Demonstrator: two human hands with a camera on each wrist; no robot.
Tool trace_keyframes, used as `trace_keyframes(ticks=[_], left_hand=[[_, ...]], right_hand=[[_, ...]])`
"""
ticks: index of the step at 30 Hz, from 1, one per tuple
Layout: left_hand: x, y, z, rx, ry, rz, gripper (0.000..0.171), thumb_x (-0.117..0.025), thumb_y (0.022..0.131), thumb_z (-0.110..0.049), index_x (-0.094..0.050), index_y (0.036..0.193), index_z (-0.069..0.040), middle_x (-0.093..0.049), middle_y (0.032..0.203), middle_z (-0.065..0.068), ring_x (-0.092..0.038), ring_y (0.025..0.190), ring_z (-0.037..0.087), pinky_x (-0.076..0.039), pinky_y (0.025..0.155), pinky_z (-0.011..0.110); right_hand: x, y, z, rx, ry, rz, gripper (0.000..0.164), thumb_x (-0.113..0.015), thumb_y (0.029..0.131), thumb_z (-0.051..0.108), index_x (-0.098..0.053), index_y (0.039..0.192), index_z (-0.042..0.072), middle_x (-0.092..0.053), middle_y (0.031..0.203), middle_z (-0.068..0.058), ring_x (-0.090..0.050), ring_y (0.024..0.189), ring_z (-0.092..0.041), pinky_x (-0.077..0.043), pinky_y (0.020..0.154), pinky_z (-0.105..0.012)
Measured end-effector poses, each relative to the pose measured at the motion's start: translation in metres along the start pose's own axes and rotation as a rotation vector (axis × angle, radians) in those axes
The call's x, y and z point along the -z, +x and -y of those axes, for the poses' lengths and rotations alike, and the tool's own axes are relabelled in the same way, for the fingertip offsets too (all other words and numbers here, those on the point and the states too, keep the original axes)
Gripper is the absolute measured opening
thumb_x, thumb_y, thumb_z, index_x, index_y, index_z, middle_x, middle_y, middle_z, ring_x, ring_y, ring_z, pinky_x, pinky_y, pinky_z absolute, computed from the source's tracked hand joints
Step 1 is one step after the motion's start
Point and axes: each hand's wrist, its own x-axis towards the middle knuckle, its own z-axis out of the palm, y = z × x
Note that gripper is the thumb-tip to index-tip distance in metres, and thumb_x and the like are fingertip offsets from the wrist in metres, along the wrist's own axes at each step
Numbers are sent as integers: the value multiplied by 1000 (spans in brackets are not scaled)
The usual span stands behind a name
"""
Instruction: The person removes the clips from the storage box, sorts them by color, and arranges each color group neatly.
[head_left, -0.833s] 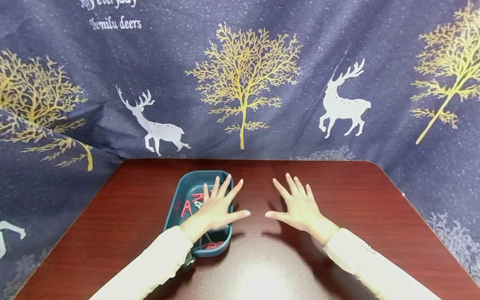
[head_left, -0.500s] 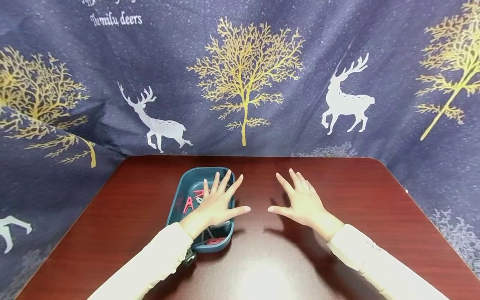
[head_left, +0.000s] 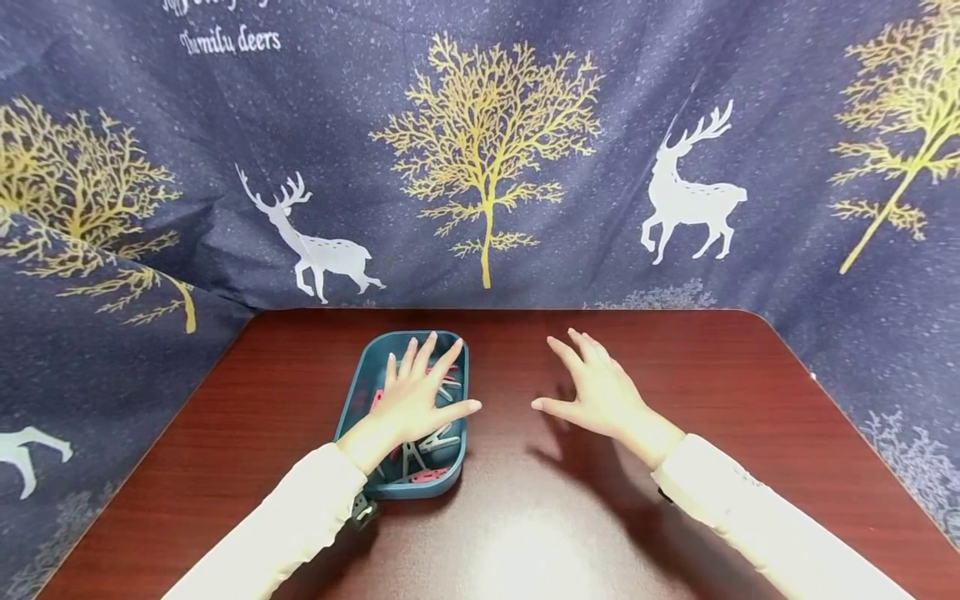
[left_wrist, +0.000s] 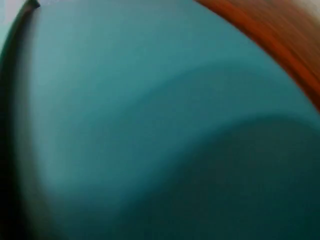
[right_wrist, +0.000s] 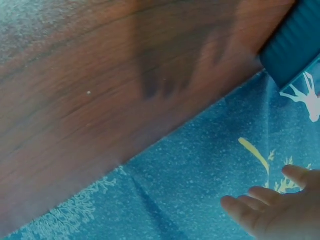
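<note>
My left hand [head_left: 408, 408] is over a blue plastic bin [head_left: 420, 490], its fingers spread and nothing in its grasp. Inside the bin lie several clothespins, among them a pink clothespin [head_left: 429, 476] near the front and a pale grey clothespin [head_left: 438, 440] beside the thumb; the hand hides part of the contents. To the right of the bin, my right hand [head_left: 600, 392] hovers above the table with fingers extended and its shadow below. The right wrist view also catches that hand [right_wrist: 275, 205], holding nothing. A blurred teal surface [left_wrist: 125, 100] fills most of the left wrist view.
The dark red wooden table [head_left: 712, 375] has rounded far corners. Behind it hangs a blue cloth [head_left: 570, 267] printed with white deer and yellow trees. A dark strap [head_left: 363, 508] shows under the left sleeve, close to the bin's near left corner.
My left hand has shifted left over the bin, uncovering clothespins along its right side. The right hand stays nearly in place, fingers slightly closer together. The head view has tilted a little.
</note>
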Motion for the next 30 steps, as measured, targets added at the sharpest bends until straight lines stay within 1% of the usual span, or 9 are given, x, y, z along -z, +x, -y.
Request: trace_keyframes(ticks=[4, 8, 10, 13, 15, 18, 24, 27, 30], left_hand=[[4, -2, 8, 5, -4, -12, 87, -56, 82, -66, -21, 152, -28, -10, 159, 15, -6, 144, 42, -4, 109, 68], [9, -6, 15, 14, -36, -21, 86, -58, 82, -63, -23, 152, -26, -8, 159, 16, -7, 143, 46, -6, 109, 68], [12, -8, 18, 23, -56, -29, 86, -60, 82, -61, -23, 152, -26, -7, 159, 16, -8, 142, 47, -9, 108, 68], [18, -10, 24, 23, -61, -61, 85, -62, 83, -58, -23, 152, -27, -8, 158, 16, -11, 141, 46, -16, 107, 68], [22, -11, 28, 17, -62, -92, 83, -63, 83, -55, -24, 151, -27, -9, 158, 17, -14, 140, 47, -21, 104, 69], [28, -13, 35, 10, -67, -131, 82, -65, 83, -52, -27, 151, -26, -13, 157, 18, -20, 138, 47, -27, 101, 70], [39, -17, 48, 26, -55, -155, 82, -67, 82, -50, -29, 150, -26, -20, 155, 19, -32, 133, 49, -34, 96, 69], [44, -19, 52, 48, -68, -161, 81, -68, 82, -47, -30, 150, -24, -25, 153, 20, -34, 131, 48, -36, 95, 68], [48, -21, 56, 56, -77, -165, 79, -68, 83, -45, -32, 149, -20, -31, 150, 21, -35, 132, 45, -36, 97, 65]], right_hand=[[3, 3, 4, 38, 10, -39, 84, -75, 72, 49, -45, 140, 10, -40, 143, -25, -38, 132, -42, -38, 99, -58], [7, 7, 10, 78, 22, -50, 79, -77, 71, 44, -50, 135, 7, -47, 137, -24, -43, 127, -42, -40, 98, -56], [9, 10, 14, 100, 20, -54, 74, -77, 72, 42, -53, 132, 5, -52, 131, -22, -48, 122, -39, -41, 97, -55], [15, 15, 21, 127, 20, -72, 66, -77, 73, 39, -58, 127, 4, -59, 121, -18, -53, 115, -36, -42, 95, -52], [19, 19, 26, 138, 25, -79, 63, -77, 74, 37, -59, 125, 4, -61, 117, -16, -54, 111, -34, -42, 95, -50], [22, 22, 32, 149, 29, -72, 60, -77, 75, 36, -60, 123, 5, -62, 115, -14, -55, 110, -33, -43, 95, -48], [28, 27, 47, 185, 58, -39, 51, -78, 75, 27, -63, 118, 4, -64, 114, -13, -56, 109, -33, -44, 95, -46], [30, 30, 55, 207, 82, -29, 47, -78, 75, 21, -63, 116, 3, -64, 113, -13, -57, 109, -33, -45, 95, -45], [30, 32, 63, 228, 96, -21, 45, -78, 76, 17, -63, 116, 3, -65, 113, -12, -57, 109, -33, -45, 96, -43]])
